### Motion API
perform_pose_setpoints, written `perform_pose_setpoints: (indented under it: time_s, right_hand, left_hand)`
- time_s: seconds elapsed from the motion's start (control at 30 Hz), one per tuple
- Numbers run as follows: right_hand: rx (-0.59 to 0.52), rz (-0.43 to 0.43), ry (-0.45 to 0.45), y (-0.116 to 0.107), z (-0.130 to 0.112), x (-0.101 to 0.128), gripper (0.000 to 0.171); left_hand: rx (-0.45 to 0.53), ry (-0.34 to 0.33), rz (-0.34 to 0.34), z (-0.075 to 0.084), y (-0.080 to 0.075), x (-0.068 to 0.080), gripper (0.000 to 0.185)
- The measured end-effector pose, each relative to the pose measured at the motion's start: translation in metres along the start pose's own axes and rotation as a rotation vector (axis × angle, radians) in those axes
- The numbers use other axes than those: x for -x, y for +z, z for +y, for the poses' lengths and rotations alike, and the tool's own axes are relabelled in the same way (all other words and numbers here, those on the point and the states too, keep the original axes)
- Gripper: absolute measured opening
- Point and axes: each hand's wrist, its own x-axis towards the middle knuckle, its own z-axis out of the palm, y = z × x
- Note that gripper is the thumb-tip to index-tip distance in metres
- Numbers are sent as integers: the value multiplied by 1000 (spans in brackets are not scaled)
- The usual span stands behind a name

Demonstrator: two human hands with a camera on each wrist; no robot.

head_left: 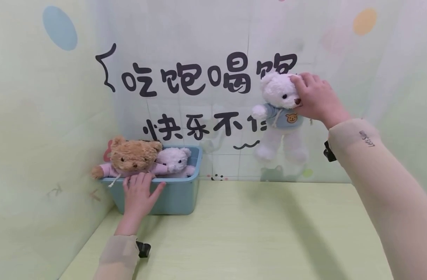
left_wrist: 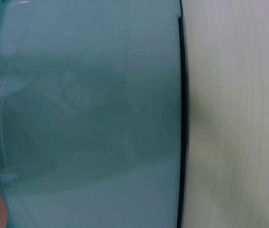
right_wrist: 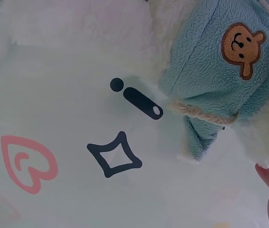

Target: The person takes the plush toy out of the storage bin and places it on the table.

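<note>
Lettered wall (head_left: 199, 39) behind, right fingers (head_left: 315, 79) grip bear's head (head_left: 278, 90).

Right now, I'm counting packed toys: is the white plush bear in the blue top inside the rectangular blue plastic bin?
Out: the right hand holds the bear up in the air, right of the bin.

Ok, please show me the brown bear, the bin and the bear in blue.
Brown bear (head_left: 134, 159), head view: its face.
Bin (head_left: 177, 198), head view: its front wall.
Bear in blue (right_wrist: 208, 71), right wrist view: its blue top.
</note>
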Motion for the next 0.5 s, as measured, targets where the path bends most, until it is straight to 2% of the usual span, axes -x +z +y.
perform_pose_setpoints:
  time_s: [0.33,0.5]
  right_hand:
    - [17,-39,3,17,5,10,85]
    - [3,-32,7,27,9,14,85]
  left_hand:
    - [12,-4,-11,0,0,-1,56]
    - [15,-11,-15,2,0,-1,54]
